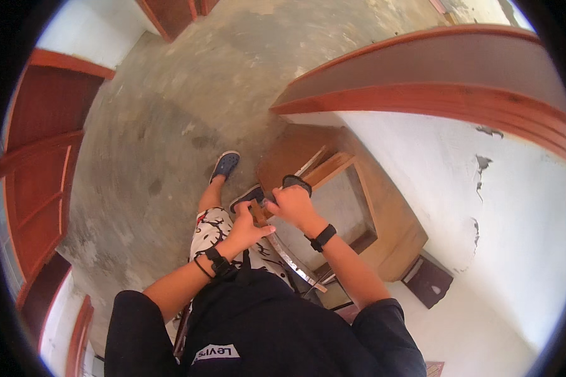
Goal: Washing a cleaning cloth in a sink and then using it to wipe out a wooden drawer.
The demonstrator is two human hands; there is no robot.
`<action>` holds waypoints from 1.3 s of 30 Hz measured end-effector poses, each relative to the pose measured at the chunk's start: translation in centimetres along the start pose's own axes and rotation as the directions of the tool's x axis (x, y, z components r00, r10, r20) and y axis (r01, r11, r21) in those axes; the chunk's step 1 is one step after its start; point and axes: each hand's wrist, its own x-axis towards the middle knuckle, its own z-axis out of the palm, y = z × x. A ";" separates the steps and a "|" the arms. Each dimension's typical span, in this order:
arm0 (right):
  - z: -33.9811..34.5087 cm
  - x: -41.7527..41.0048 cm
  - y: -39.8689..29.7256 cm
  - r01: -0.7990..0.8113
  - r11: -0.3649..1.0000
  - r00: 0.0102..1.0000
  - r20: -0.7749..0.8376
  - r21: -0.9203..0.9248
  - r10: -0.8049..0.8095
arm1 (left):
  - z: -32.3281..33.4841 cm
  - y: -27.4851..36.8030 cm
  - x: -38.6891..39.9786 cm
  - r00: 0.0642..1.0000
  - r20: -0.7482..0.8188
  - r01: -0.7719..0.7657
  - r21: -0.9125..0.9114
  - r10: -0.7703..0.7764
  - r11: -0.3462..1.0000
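Observation:
My left hand (246,225) grips a narrow piece of brown wood (259,214) between thumb and fingers, just in front of my lap. Close on its right, my right hand (295,205) is closed around a rounded black object (298,183), whose kind I cannot make out. From below the wood a long narrow strip (292,264) with a pale, shiny side runs down to the right; whether the two are one piece is unclear. Beyond my right hand stands a brown wooden cabinet (398,235) with a framed, recessed opening.
A loose wooden strip (313,160) leans across the cabinet's far corner. To the right is a white wall (415,155) with peeling patches and a red-brown wooden frame (429,96). A dark box-like object (428,282) sits beside the cabinet. Wooden doors (47,103) line the left, past bare concrete floor (137,141).

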 end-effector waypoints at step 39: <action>17.6 -41.4 16.7 0.594 0.114 0.021 -0.157 0.796 0.987 | 0.4 13.2 -0.8 0.765 -0.100 0.399 0.849 -0.636 0.346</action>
